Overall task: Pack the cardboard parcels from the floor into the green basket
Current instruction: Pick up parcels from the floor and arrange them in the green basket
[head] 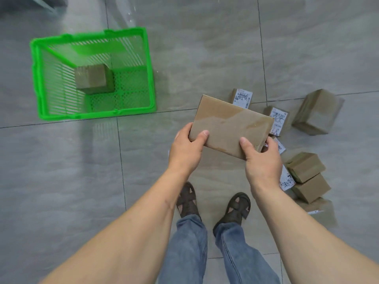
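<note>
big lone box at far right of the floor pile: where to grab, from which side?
Take the big box by its two opposite side faces, coming from above. It sits tilted on the floor, apart from the labelled boxes to its left, so both sides look free. It is probably too wide for one hand; use both, fingers spread flat.
</note>
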